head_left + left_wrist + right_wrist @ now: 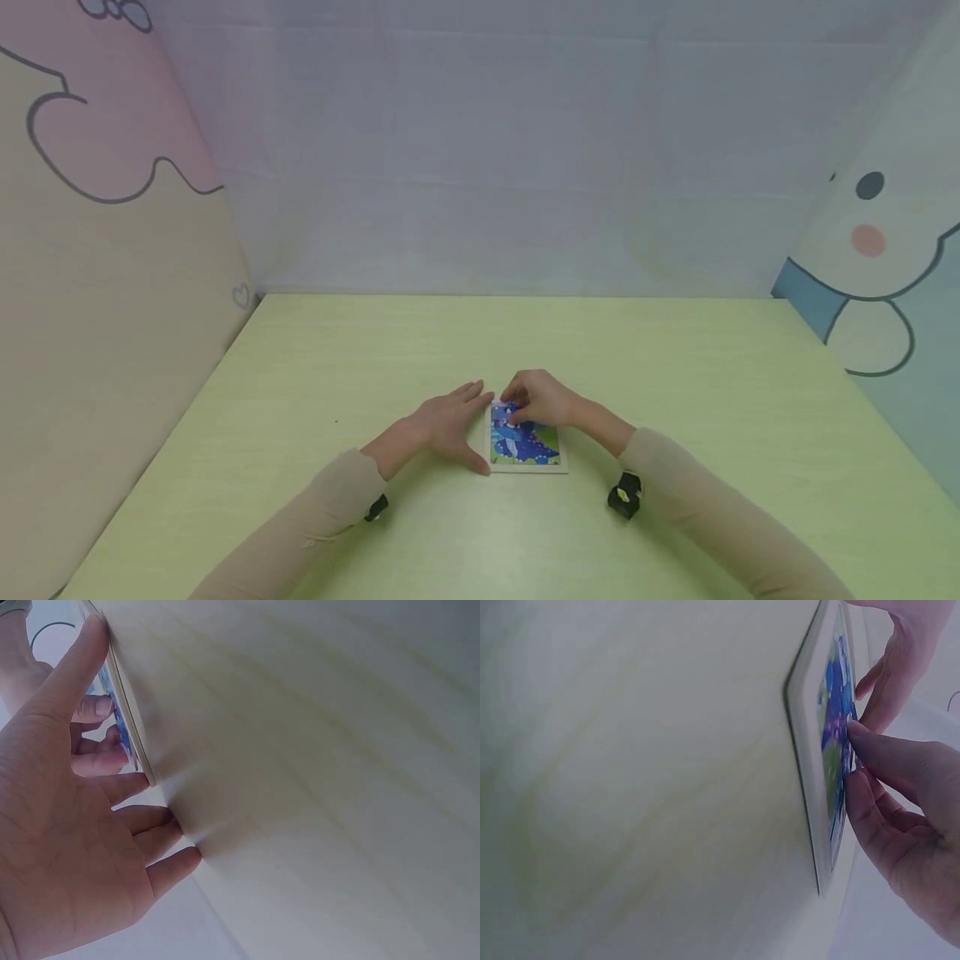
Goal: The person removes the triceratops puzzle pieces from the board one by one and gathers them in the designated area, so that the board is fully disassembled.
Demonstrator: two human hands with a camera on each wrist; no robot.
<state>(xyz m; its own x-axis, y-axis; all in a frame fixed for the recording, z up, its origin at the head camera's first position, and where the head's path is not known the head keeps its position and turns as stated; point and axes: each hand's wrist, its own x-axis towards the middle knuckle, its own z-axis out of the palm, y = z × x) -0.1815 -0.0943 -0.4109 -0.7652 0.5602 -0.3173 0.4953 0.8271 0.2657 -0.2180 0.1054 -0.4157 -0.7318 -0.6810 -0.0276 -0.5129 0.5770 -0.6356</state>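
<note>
Head view: a small framed jigsaw puzzle (525,443) with a blue dinosaur picture, flat on the pale green table (315,392), near its middle. Left hand (446,421) flat beside the puzzle's left edge, fingers straight, steadying the frame, gripping nothing. Right hand (542,398) over the top of the picture, fingertips curled as if pressing or pinching a piece; cannot tell which.

Left wrist view: thumb (71,667) straight along the white frame edge (127,720), other fingers relaxed against the table.

Right wrist view: fingertips (862,739) on the printed surface of the thin board (814,787). Probably light, stiff cardboard, loose pieces liable to pop out if tilted; best held by the frame's outer edges, kept level.
</note>
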